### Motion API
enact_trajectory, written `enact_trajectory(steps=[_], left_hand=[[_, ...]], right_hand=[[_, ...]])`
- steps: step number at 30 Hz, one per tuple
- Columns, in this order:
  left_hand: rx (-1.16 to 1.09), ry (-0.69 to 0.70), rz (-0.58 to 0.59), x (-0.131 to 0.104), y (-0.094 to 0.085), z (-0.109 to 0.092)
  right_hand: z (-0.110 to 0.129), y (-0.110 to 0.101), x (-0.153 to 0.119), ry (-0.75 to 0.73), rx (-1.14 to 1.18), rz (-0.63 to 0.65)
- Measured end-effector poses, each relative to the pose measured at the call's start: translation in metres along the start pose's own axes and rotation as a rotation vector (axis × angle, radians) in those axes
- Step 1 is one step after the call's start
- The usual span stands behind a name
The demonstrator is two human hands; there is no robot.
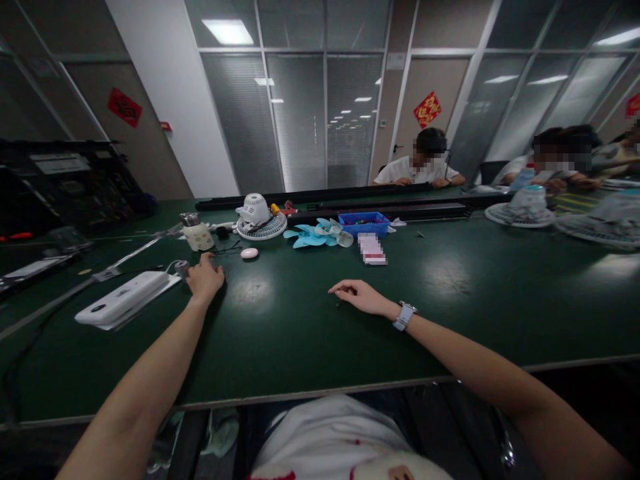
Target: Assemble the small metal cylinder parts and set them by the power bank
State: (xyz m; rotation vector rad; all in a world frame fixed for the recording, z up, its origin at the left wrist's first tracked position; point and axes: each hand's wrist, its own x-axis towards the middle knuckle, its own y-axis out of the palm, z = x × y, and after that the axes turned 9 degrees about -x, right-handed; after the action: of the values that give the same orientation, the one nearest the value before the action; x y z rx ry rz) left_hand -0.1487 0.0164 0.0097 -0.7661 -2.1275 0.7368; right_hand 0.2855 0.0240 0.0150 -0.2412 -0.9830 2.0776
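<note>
My left hand (204,279) reaches over the left part of the table, palm down, its fingers apart and holding nothing that I can see. A small grey cylindrical part (181,268) sits beside its fingers, and thin black glasses or wires (227,249) lie just beyond them. Low over the middle of the table is my right hand (364,296), fingers loosely stretched with a gap between them. Under its fingertips lies a tiny dark piece (338,305), too small to name. A pale watch (404,316) is on my right wrist.
The green table (280,347) carries a white power-strip-like case (125,298), a jar-like bottle (196,235), a pink oval object (249,253), a white fan body (255,215), blue fan blades (317,233), a blue tray (364,225) and a blurred phone-like object (371,249). People sit opposite.
</note>
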Motion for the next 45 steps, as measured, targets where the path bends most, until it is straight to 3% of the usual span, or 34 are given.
enact_trajectory(steps=[3, 5, 7, 9, 11, 13, 15, 17, 24, 38, 45], left_hand=[[-0.064, 0.079, -0.146, -0.006, 0.003, -0.011], [-0.063, 0.212, -0.245, -0.018, 0.003, -0.034], [-0.077, 0.369, -0.243, -0.038, 0.003, -0.066], [-0.126, 0.56, -0.077, -0.068, 0.007, -0.099], [-0.197, 0.813, 0.239, -0.102, 0.014, -0.127], [-0.262, 1.019, 0.537, -0.132, 0.021, -0.147], [-0.317, 1.105, 0.739, -0.15, 0.027, -0.157], [-0.366, 1.101, 0.826, -0.156, 0.029, -0.159], [-0.435, 1.091, 0.863, -0.15, 0.034, -0.154], [-0.51, 1.018, 0.69, -0.155, 0.046, -0.166], [-0.472, 1.017, 0.675, -0.148, 0.053, -0.166]], right_hand=[[-0.001, 0.002, 0.002, 0.07, 0.101, -0.053], [-0.004, 0.003, 0.005, 0.12, 0.186, -0.103], [-0.007, 0.004, 0.007, 0.171, 0.265, -0.179], [-0.009, 0.004, 0.01, 0.223, 0.33, -0.262], [-0.009, 0.004, 0.012, 0.264, 0.388, -0.327], [-0.007, 0.003, 0.012, 0.288, 0.432, -0.367], [-0.004, 0.002, 0.012, 0.305, 0.458, -0.38], [-0.002, 0.002, 0.012, 0.321, 0.469, -0.378], [-0.003, 0.004, 0.014, 0.319, 0.478, -0.386], [-0.003, 0.002, 0.017, 0.336, 0.501, -0.396], [-0.008, 0.002, 0.017, 0.334, 0.504, -0.38]])
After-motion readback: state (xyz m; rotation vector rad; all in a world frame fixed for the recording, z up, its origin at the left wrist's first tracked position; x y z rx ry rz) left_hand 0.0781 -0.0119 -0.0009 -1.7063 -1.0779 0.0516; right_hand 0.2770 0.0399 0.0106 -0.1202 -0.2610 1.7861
